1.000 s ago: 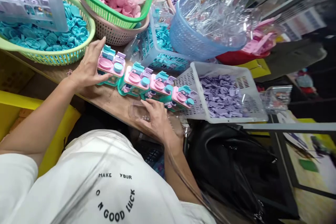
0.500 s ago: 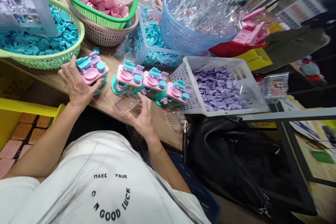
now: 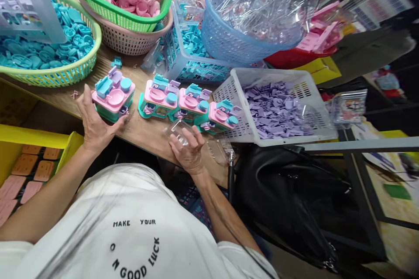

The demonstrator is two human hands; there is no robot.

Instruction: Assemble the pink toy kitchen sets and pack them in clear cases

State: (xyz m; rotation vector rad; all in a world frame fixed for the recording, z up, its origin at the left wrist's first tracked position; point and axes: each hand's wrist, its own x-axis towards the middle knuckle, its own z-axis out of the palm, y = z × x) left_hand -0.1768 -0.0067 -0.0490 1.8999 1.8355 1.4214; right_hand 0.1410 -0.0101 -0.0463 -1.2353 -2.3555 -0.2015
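My left hand [image 3: 96, 128] curls around the near side of a toy play kitchen [image 3: 113, 94] with a pink top, a round pink sink, turquoise and lilac fittings and a green base. The thumb and fingers touch its sides. My right hand [image 3: 190, 150] has its fingers bent over a clear plastic cover [image 3: 176, 130], low above the wooden table [image 3: 144, 133]. Just beyond that hand, three similar toy kitchens stand in a slanting row: one on the left [image 3: 159, 96], one in the middle [image 3: 192, 103] and one on the right [image 3: 222, 117].
Another clear plastic piece [image 3: 216, 150] lies near the table edge. A white basket of lilac parts [image 3: 234, 115] stands on the right; a yellow-green basket of turquoise parts [image 3: 96, 52] on the left. Farther back are a green basket [image 3: 131, 22] and a blue basket [image 3: 225, 45]. A black bag [image 3: 278, 200] hangs at right.
My right hand has moved to the right with the clear cover, its fingers now more bent. The toy kitchen at my left hand has turned slightly and come a little nearer.
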